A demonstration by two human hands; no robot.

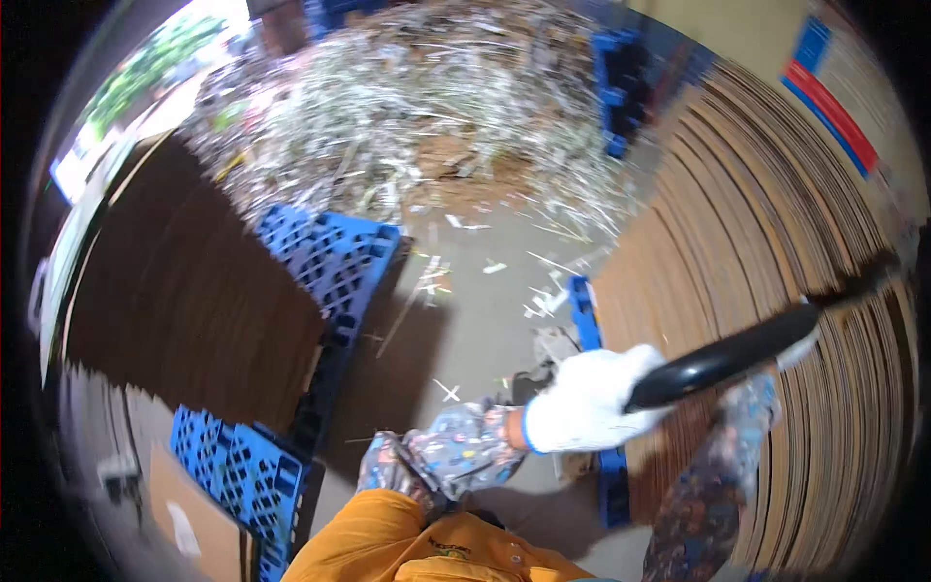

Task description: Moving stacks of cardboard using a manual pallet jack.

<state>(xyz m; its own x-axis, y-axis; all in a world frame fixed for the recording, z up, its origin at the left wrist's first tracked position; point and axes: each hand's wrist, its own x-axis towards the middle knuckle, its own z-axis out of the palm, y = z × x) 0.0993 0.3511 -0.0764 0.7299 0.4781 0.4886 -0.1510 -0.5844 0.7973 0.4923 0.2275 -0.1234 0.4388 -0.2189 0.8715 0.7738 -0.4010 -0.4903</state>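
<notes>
Holding a black tool (727,359) aslant in front of the cardboard stack (727,213), with a dark, blurred far end reaching across the stacked edges; cannot tell whether touching them. Looks smooth and shiny along the thick part, so probably stiff, hardly fragile, a little slippery against a cloth glove, and likely light enough to manage one-handed. Best held around the thick, rounded length near the close end; keep clear of the narrow far end, too blurred to judge as sharp or blunt.

Read the left grip (593,400), in a white glove, as clamped on the near end of the black tool, just before the stack. Reaching in from the stack's near left, nearly level, back of the glove turned upward. Note the right grip (800,351) mostly hidden behind the tool, showing only as a pale patch against the stack; cannot tell whether closed or apart. Raised steeply along the stack's near side, with a patterned sleeve (713,485) below.
</notes>
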